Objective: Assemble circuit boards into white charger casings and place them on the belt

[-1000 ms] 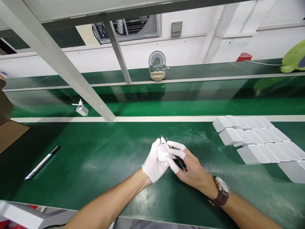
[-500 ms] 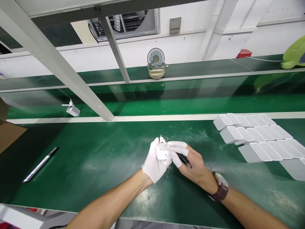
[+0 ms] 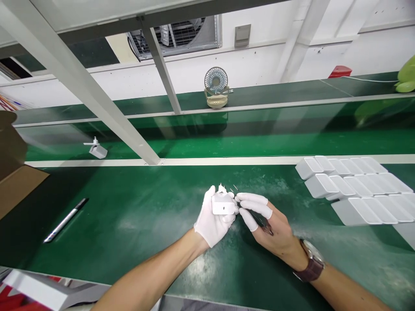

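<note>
drawing back a little to the right from the white charger [image 3: 223,204], with the right hand [image 3: 269,224] now showing a small gap where half a second ago its capped fingertips were lying on the block. gripping the charger in the gloved left hand [image 3: 212,218], fingers curled shut around its lower side, thumb up along its left face, metal prongs pointing away. pinching a dark slim tool [image 3: 264,225] under the right fingers, white-capped tips pressed together and pointing at the charger. hovering over the middle of the green bench [image 3: 136,216], nearer its front edge than the white rail at the back. lying near the left edge: a pen [image 3: 65,220]. sitting at the right edge: rows of white housings [image 3: 353,190]. riding the belt beyond the rail: another charger [image 3: 97,150].
</note>
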Demonstrator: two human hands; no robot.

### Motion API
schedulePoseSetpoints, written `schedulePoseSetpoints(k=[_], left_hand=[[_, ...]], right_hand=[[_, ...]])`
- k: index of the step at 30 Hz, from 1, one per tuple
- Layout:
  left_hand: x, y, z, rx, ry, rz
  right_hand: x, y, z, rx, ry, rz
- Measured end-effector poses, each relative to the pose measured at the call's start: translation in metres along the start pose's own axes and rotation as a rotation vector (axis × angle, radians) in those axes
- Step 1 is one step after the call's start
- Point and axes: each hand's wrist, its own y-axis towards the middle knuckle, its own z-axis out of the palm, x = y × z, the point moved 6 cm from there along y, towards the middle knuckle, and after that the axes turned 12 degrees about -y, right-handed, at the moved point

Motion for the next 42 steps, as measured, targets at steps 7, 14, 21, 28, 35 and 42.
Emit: schedulePoseSetpoints(k=[7,14,21,28,35,42], left_hand=[[-0.005,0.002,0.001,0.043,-0.016,0.029],[-0.002,-0.001,0.001,-0.021,-0.033,-0.016],[-0.003,-0.001,0.002,-0.049,-0.026,0.0],[-0.006,-0.002,0.001,-0.065,0.022,0.032],[-0.006,-0.001,0.0,-0.03,0.007,0.021],[-0.005,-0.002,-0.003,-0.05,0.007,0.023]], right_hand=[[0.005,0.002,-0.004,0.039,0.091,-0.008],[-0.006,-0.006,0.0,0.116,-0.039,0.029],[-0.012,-0.009,0.006,0.283,-0.025,0.119],[-0.028,-0.013,0.01,0.274,-0.008,0.281],[-0.015,-0.001,0.004,0.203,-0.002,0.222],[-0.007,-0.007,0.013,0.192,-0.098,0.017]])
